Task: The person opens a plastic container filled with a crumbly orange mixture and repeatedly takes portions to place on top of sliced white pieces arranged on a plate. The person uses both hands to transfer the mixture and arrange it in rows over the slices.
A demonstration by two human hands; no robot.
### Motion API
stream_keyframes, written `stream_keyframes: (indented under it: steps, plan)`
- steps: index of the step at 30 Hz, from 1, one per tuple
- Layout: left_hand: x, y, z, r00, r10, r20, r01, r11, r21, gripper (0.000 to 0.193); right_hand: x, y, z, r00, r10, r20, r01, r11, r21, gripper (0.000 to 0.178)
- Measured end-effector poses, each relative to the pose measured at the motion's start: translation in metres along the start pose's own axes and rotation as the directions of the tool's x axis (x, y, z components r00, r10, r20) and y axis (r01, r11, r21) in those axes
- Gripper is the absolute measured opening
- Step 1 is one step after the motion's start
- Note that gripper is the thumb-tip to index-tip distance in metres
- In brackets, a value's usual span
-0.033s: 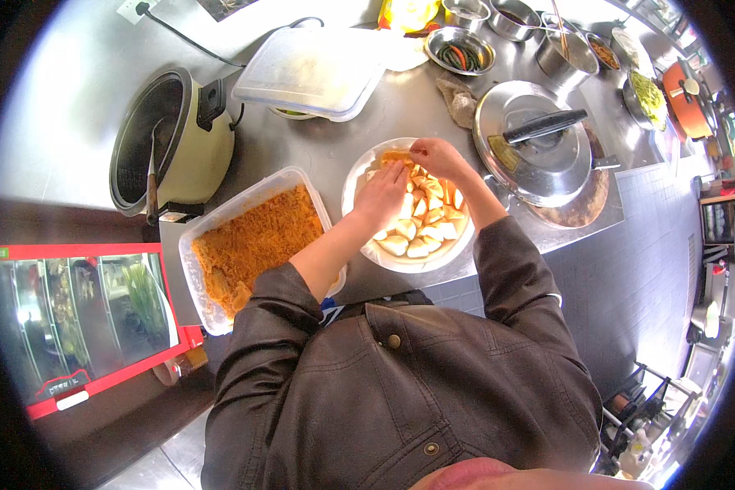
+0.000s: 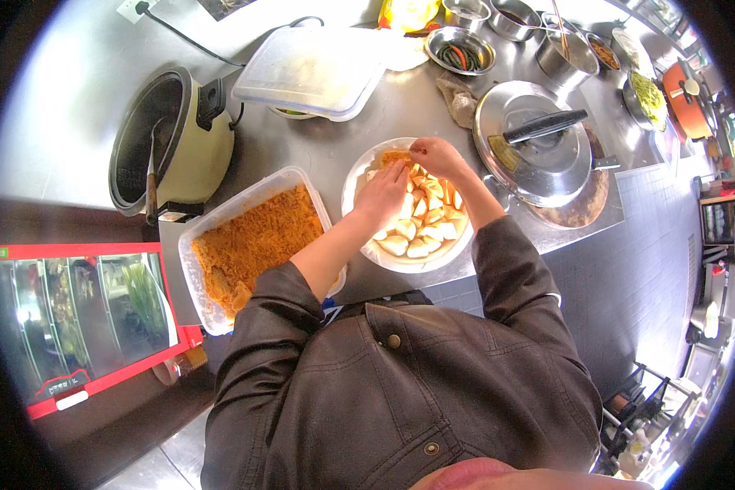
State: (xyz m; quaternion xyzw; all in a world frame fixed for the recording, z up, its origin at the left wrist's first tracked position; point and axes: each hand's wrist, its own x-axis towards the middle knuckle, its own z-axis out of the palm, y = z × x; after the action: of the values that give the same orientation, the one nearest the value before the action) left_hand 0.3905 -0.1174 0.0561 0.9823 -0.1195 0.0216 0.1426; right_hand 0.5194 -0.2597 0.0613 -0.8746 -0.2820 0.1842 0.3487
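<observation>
A white round bowl (image 2: 354,181) sits on the counter in front of me, filled with pale, wedge-cut chunks (image 2: 420,245). At its far side shows a piece coated in orange crumbs or seasoning (image 2: 396,155). My left hand (image 2: 382,198) reaches over the bowl's left part, fingers bent and close together, tips at the orange-coated piece. Coming from the right, my right hand (image 2: 437,158) pinches at the same piece's right edge. Fingers hide part of it. Left of the bowl, a clear plastic tub (image 2: 189,269) holds orange crumbly seasoning (image 2: 257,237), with a few coated pieces at its near end.
A cream electric cooker (image 2: 208,155) with a ladle inside stands at left. Behind lies a lidded plastic box (image 2: 310,73). A metal lid with black handle (image 2: 539,151) rests at right, beside a cloth (image 2: 457,102). Several metal bowls and pots line the back right.
</observation>
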Motion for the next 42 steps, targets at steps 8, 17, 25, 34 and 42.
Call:
stream_keyframes:
  steps: [8, 17, 25, 34, 42]
  plan:
    - [0.007, 0.006, 0.012, 0.995, -0.064, 0.074, 0.051, 0.986, 0.156, 0.045, -0.017, -0.026, 0.011, 0.953, 0.008, -0.301, -0.067, 0.980, -0.187, 0.021]
    - [-0.002, 0.024, -0.053, 0.999, 0.035, 0.028, -0.031, 0.990, -0.136, 0.035, -0.038, -0.023, 0.016, 0.961, -0.147, -0.235, 0.069, 0.947, -0.312, 0.019]
    - [-0.177, -0.029, -0.150, 0.829, -0.287, -0.480, 0.209, 0.955, -0.209, 0.012, -0.063, -0.087, 0.004, 0.914, -0.303, -0.271, 0.271, 0.951, -0.150, 0.011]
    - [-0.358, -0.083, -0.159, 0.346, -0.803, -0.485, 0.712, 0.561, -0.423, 0.012, -0.088, -0.223, 0.079, 0.788, -0.558, 0.260, 0.569, 0.822, 0.038, 0.013]
    - [-0.372, -0.078, -0.137, 0.309, -0.791, -0.528, 0.541, 0.603, -0.586, 0.012, -0.075, -0.289, 0.207, 0.321, -0.735, 0.596, 0.947, 0.259, -0.191, 0.025]
